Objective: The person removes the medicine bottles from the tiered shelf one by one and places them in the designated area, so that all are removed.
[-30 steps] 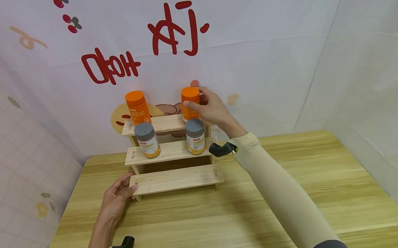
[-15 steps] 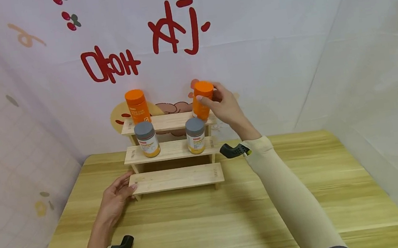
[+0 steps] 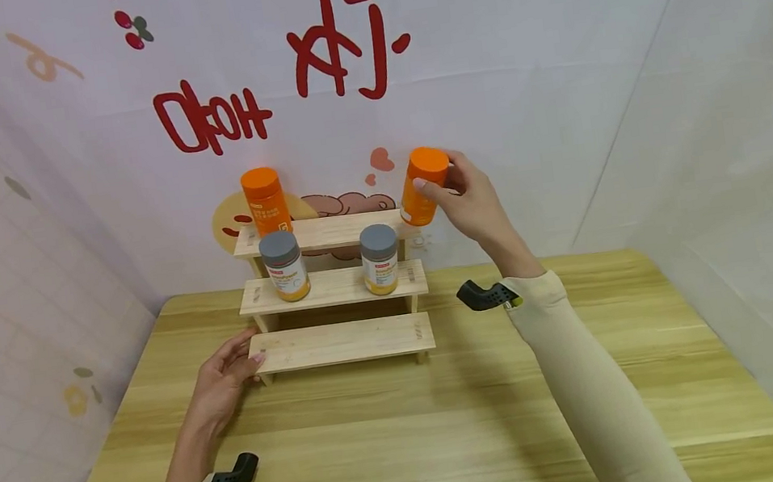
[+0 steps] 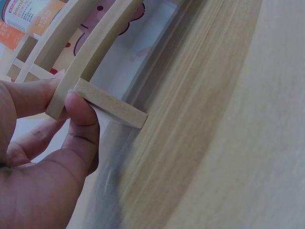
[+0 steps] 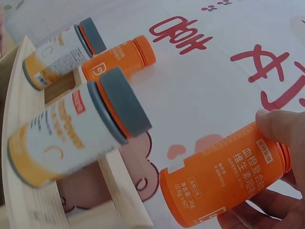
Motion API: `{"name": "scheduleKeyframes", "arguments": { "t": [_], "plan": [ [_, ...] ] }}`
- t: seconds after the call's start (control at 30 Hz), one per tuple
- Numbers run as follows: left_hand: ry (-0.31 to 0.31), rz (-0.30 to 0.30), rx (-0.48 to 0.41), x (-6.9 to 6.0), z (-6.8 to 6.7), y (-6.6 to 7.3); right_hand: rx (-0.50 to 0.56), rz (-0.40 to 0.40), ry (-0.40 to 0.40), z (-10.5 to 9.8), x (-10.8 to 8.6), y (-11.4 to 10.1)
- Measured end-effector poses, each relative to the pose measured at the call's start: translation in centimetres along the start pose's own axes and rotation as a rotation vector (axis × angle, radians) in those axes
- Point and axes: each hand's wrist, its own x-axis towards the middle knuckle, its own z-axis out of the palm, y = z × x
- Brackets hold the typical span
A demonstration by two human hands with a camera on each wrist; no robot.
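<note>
A three-tier wooden rack point(image 3: 341, 343) stands on the table against the back wall. My right hand point(image 3: 475, 201) grips an orange supplement bottle point(image 3: 426, 185) near its lid, tilted, at the right end of the top tier; in the right wrist view its label point(image 5: 228, 176) faces the camera. My left hand point(image 3: 223, 380) pinches the left end of the bottom tier, thumb and fingers at the board's edge point(image 4: 59, 102). Another orange bottle point(image 3: 267, 201) stands at the top tier's left. Two grey-lidded bottles, one left point(image 3: 285, 267) and one right point(image 3: 379, 260), stand on the middle tier.
The wood-grain table point(image 3: 399, 451) extends in front of the rack and to both sides. Behind it hangs a white wall cloth point(image 3: 521, 93) with red characters and cartoon prints, and another cloth closes off each side.
My right hand has carried the orange bottle rightward along the top tier, from behind the right grey-lidded bottle to the tier's right end, tilting it. My left hand keeps its hold on the rack.
</note>
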Motion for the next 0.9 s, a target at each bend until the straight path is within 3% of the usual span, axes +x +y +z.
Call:
{"name": "scheduleKeyframes", "arguments": {
  "t": [0.33,0.9],
  "plan": [
    [-0.005,-0.001,-0.045,0.4,0.0,-0.3,-0.029,-0.014,0.032,-1.9,-1.7,2.0],
    [-0.013,0.001,-0.049,0.2,0.2,-0.1,-0.035,0.087,0.049,-2.7,-4.2,7.8]
  ]
}}
